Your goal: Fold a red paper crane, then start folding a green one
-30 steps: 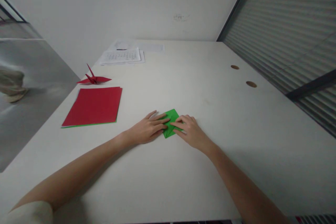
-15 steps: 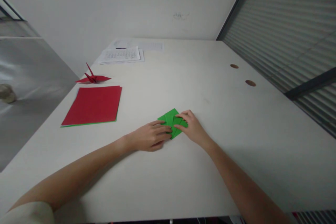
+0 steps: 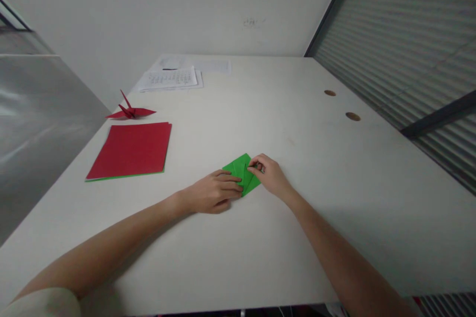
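A small folded green paper (image 3: 240, 171) lies flat on the white table (image 3: 260, 109) in front of me. My left hand (image 3: 211, 193) rests on its left lower part, fingers laid flat and pressing it down. My right hand (image 3: 269, 176) is at its right corner, fingers curled and pinching a flap of the green paper.
A stack of red sheets with a green one beneath (image 3: 132, 149) lies to the left. Behind it stands a red paper crane (image 3: 130, 110). Printed white papers (image 3: 173, 78) lie at the far edge. Two round holes (image 3: 352, 116) are in the table on the right, beside a slatted wall.
The green paper has been opened out wider. My left hand has slid down and left on it; my right hand has moved up to pinch the right flap.
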A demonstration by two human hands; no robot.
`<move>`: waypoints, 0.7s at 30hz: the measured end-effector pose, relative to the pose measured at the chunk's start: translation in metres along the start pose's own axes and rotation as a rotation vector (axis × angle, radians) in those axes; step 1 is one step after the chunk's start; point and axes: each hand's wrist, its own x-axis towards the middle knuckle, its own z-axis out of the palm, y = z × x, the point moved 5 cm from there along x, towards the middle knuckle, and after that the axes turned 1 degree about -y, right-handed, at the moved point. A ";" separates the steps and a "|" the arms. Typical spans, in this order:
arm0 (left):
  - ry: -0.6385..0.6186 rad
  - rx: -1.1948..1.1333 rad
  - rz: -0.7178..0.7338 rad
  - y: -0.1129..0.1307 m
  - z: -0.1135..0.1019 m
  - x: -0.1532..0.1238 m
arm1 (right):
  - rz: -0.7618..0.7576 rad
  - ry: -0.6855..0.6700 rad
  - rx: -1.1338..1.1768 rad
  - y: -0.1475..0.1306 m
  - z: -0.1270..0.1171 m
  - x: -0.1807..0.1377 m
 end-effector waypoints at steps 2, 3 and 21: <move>-0.007 0.009 0.003 0.000 0.000 0.001 | 0.003 0.002 -0.029 0.000 0.001 0.001; -0.012 0.013 0.005 0.000 0.000 0.001 | 0.004 0.006 -0.042 0.000 0.002 0.001; 0.003 0.024 0.017 0.003 -0.003 0.004 | 0.062 0.002 0.046 0.001 -0.001 0.000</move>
